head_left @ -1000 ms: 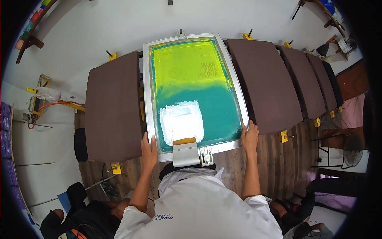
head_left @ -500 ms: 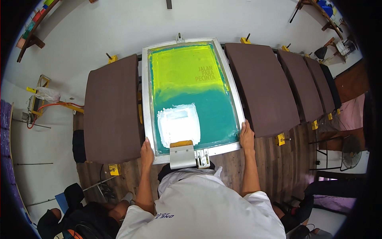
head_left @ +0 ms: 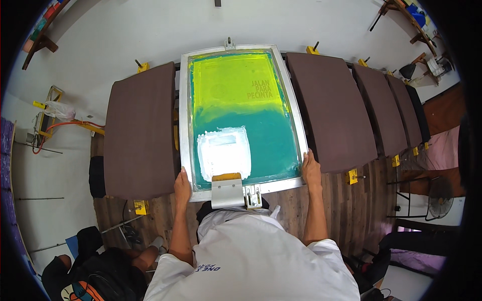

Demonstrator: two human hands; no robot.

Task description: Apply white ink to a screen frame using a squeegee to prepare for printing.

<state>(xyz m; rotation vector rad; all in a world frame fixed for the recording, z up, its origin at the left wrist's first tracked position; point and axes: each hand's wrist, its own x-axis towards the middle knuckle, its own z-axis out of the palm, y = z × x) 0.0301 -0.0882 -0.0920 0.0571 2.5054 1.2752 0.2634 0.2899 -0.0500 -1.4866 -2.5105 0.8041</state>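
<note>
A silk-screen printing frame [head_left: 186, 113] with silver metal edges lies in front of me over the middle of a row of boards. Its mesh is yellow-green at the far part and teal at the near part. White ink [head_left: 223, 155] covers a patch at the near left of the mesh. A squeegee [head_left: 227, 192] with a metal handle and amber blade rests at the near edge beside a metal clamp [head_left: 252, 196]. My left hand [head_left: 183, 185] is closed on the frame's near left side. My right hand [head_left: 311, 168] grips the near right side.
Brown-covered printing boards [head_left: 139, 133] flank the frame, with another [head_left: 331, 110] and several more to the right. Yellow brackets [head_left: 353, 176] stick out at their ends. A person [head_left: 108, 276] in dark clothes sits at the lower left. A fan [head_left: 440, 199] stands at the right.
The view has shifted slightly. Both hands stay on the frame's sides, and the squeegee and white ink keep their places on it.
</note>
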